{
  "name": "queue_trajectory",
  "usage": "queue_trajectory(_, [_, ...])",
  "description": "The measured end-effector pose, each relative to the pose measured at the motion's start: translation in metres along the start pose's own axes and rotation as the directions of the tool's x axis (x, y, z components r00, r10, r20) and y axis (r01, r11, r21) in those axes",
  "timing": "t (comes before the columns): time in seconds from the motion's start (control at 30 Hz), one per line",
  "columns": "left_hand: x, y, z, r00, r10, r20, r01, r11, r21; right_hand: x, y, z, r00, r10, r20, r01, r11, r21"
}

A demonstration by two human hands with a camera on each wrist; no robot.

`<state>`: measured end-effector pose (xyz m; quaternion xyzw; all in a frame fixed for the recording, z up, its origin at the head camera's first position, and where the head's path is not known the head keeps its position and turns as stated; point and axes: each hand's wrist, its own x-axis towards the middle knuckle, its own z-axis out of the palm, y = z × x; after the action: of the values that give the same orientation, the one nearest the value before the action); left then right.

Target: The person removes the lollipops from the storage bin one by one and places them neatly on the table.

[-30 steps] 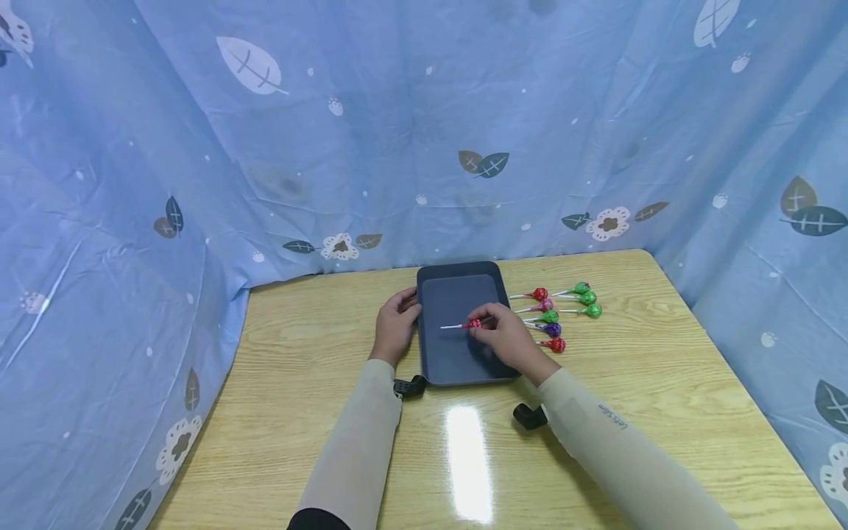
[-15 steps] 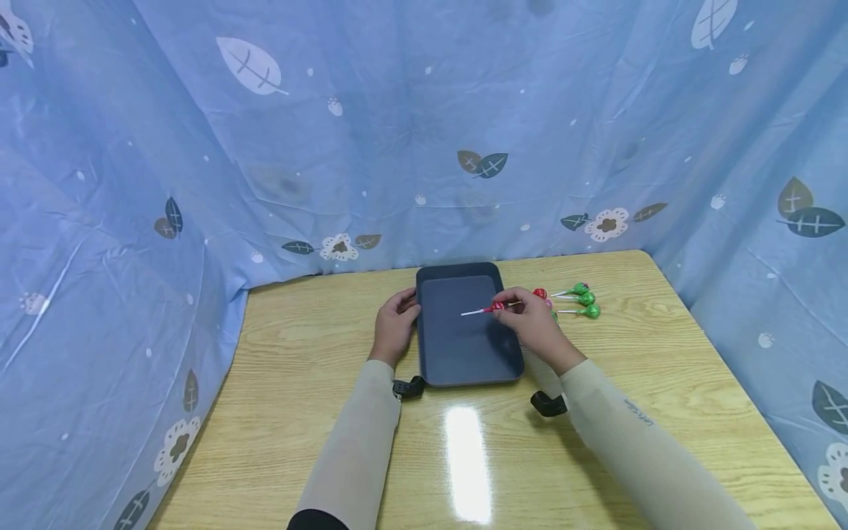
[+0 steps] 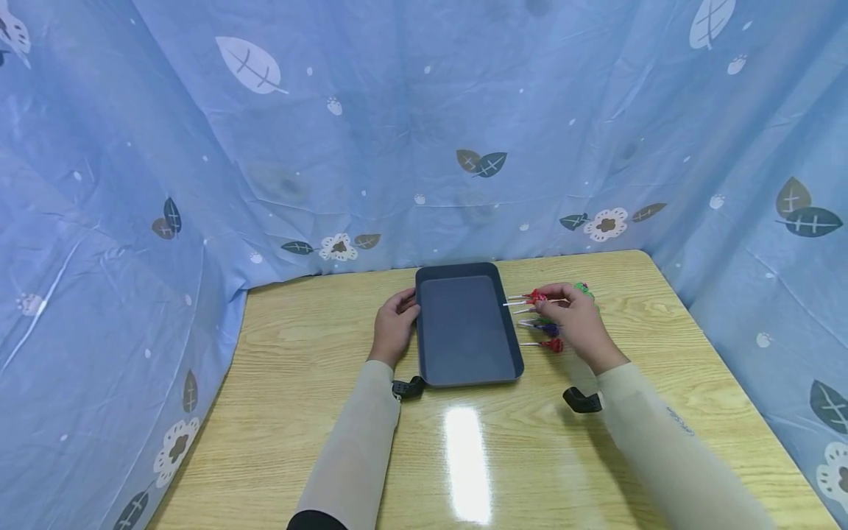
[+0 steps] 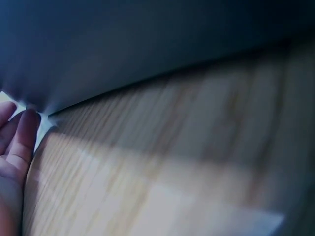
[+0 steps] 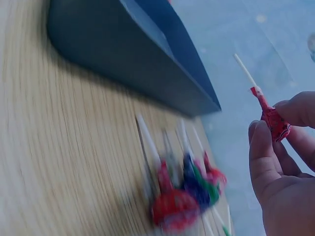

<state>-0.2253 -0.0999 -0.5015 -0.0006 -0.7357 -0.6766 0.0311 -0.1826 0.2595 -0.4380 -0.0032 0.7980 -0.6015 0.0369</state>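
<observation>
My right hand [image 3: 578, 324] pinches a red-wrapped lollipop [image 5: 276, 125] by its candy end, the white stick pointing left. It is held up over a group of lollipops on the table, right of a dark grey tray [image 3: 470, 331]. Among them are a red lollipop [image 3: 555, 345] nearest the front and a purple lollipop [image 3: 548, 329]. Part of a green lollipop [image 3: 581, 285] shows behind the hand, which hides others. At the tray's left side rests my left hand [image 3: 395, 324], fingers along its wall and thumb by the rim.
The pale wooden table [image 3: 311, 412] ends at a blue leaf-patterned curtain [image 3: 397, 132] behind and on both sides. Dark wrist cameras stick out from each sleeve, the left one [image 3: 408, 387] close to the tray's front corner.
The right hand has carried the red lollipop rightward from over the tray to over the other lollipops. The left hand and the tray have stayed in place.
</observation>
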Motion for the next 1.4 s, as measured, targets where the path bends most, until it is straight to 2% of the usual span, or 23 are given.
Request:
queue_trajectory(0.3, [0.000, 0.000, 0.000, 1.000, 0.003, -0.003, -0.003, 1.000, -0.014, -0.007, 0.023, -0.039, 0.997, 0.028, -0.077, -0.026, 0.999, 0.021])
queue_trajectory(0.57, [0.000, 0.000, -0.001, 1.000, -0.001, 0.000, 0.001, 1.000, -0.015, -0.018, 0.042, -0.062, 0.979, 0.116, -0.168, -0.129, 0.989, -0.070])
queue_trajectory(0.93, [0.000, -0.001, -0.001, 1.000, 0.000, 0.003, 0.000, 1.000, 0.010, -0.023, 0.067, -0.067, 0.962, 0.192, -0.193, -0.180, 0.981, 0.079])
queue_trajectory(1.3, [0.000, 0.000, -0.001, 1.000, -0.014, 0.013, 0.014, 1.000, -0.017, -0.023, 0.082, -0.070, 0.970, 0.138, -0.199, -0.117, 0.987, 0.114])
queue_trajectory(1.4, [-0.001, -0.001, -0.001, 1.000, -0.018, 0.012, 0.018, 1.000, -0.015, -0.024, 0.082, -0.069, 0.970, 0.133, -0.203, -0.117, 0.989, 0.088])
